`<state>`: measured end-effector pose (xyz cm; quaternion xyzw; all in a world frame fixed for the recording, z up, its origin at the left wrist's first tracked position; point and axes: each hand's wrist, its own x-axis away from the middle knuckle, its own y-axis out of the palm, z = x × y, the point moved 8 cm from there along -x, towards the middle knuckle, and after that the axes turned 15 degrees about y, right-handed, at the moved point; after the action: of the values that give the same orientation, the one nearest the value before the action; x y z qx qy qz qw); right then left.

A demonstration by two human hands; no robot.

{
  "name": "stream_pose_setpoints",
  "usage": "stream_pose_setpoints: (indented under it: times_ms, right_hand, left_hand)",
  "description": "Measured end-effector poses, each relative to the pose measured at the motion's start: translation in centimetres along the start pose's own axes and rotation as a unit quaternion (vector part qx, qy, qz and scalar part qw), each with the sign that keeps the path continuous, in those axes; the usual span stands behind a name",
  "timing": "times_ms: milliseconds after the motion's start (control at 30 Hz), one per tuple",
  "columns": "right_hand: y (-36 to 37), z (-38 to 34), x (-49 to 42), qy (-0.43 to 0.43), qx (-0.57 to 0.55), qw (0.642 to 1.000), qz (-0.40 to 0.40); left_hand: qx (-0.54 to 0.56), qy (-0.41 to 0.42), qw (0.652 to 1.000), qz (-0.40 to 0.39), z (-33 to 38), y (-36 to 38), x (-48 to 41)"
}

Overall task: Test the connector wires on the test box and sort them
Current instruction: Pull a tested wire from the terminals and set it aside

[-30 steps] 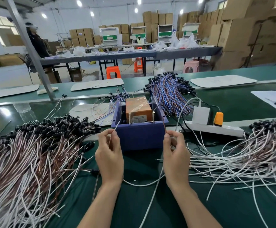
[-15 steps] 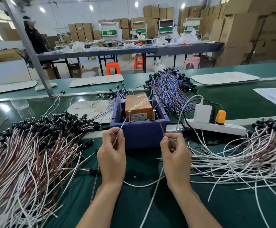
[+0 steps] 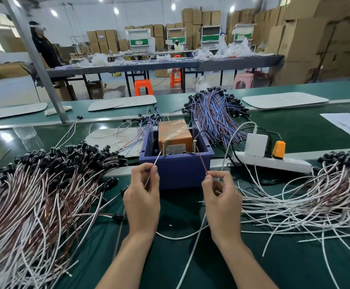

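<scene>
In front of the test box (image 3: 176, 174), your left hand (image 3: 141, 202) pinched the white wire end (image 3: 157, 160) and your right hand (image 3: 222, 202) pinched the brown wire end (image 3: 202, 161). Each tip needed firm, steady contact with its own post (image 3: 164, 148), never both.

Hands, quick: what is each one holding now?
Left hand: pinches the white wire.
Right hand: pinches the brown wire.

Your head camera is looking forward and down across the bench (image 3: 163, 265) from its near edge, sitting close above your left hand (image 3: 141, 202) and right hand (image 3: 222, 202), centring the test box (image 3: 174, 132), and reaching past the far edge to a long table (image 3: 128, 67).
</scene>
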<state>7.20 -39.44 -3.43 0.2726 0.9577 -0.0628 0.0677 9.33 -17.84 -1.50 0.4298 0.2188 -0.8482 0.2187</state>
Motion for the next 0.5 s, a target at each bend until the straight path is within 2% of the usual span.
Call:
stream_pose_setpoints:
  times_ms: [500]
  right_hand:
    - [0.10,0.09,0.21,-0.004,0.012,1.000,0.000]
  left_hand:
    - [0.006,0.003,1.000,-0.006,-0.06,0.23,-0.01]
